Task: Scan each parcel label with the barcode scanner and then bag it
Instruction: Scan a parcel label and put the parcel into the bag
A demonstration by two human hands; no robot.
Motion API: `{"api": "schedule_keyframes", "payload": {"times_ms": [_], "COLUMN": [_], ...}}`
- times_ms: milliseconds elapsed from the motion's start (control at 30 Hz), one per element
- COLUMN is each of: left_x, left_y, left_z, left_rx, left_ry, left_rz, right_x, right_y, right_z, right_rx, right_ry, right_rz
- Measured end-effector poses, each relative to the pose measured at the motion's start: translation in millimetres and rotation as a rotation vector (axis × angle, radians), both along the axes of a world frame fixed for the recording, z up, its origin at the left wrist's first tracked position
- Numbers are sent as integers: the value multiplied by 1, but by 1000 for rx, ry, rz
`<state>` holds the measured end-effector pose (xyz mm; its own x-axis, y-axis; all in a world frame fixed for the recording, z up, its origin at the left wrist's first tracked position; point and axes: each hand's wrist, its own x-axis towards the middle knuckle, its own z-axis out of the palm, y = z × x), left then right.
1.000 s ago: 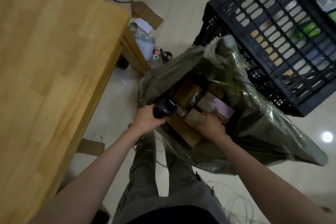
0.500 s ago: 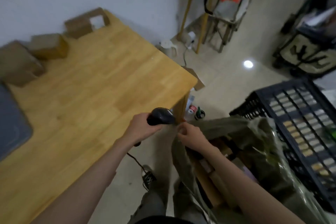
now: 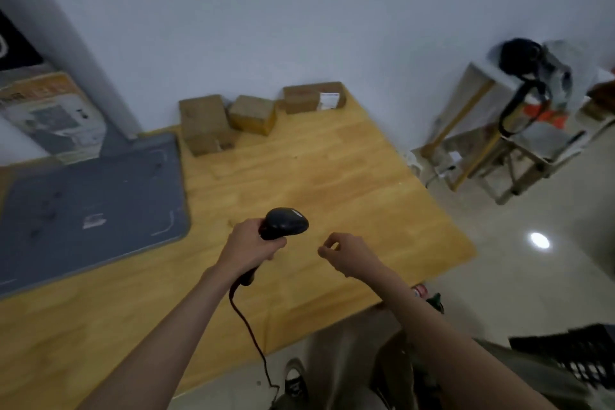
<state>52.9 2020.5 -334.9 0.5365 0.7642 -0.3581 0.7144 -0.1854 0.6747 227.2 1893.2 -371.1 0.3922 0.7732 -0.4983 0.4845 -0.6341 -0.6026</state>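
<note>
My left hand [image 3: 248, 248] grips the handle of the black barcode scanner [image 3: 285, 222] over the wooden table [image 3: 349, 183]; its cable [image 3: 253, 336] hangs down past the table's near edge. My right hand [image 3: 349, 255] hovers just right of the scanner with fingers loosely curled and nothing in them. Three brown cardboard parcels stand at the table's far edge by the wall: a larger one [image 3: 203, 125], a small one [image 3: 253, 114], and one with a white label [image 3: 314, 97]. A bit of the green bag [image 3: 499, 351] shows at the lower right.
A grey mat [image 3: 90, 206] covers the table's left part, with a printed box [image 3: 55, 113] behind it. A black plastic crate [image 3: 579, 353] sits on the floor at the lower right. A white and wood shelf [image 3: 482, 130] with clutter stands by the wall at right.
My view has swung up from the bag to the table. My right hand let go of the bag's rim and rose over the table; the scanner moved forward with my left hand.
</note>
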Motion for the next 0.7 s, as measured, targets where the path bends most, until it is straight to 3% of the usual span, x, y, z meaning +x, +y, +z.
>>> {"api": "schedule_keyframes", "payload": {"times_ms": [267, 700], "left_x": [-44, -13], "left_y": [60, 142], "left_z": [3, 13], "left_rx": [-51, 42], "left_ry": [-21, 33], "left_rz": [206, 446], "right_x": [-3, 60], "right_y": [89, 237], "right_z": [6, 12], "right_rx": [-19, -15], "right_ry": [-42, -6], "right_rz": [177, 425]}}
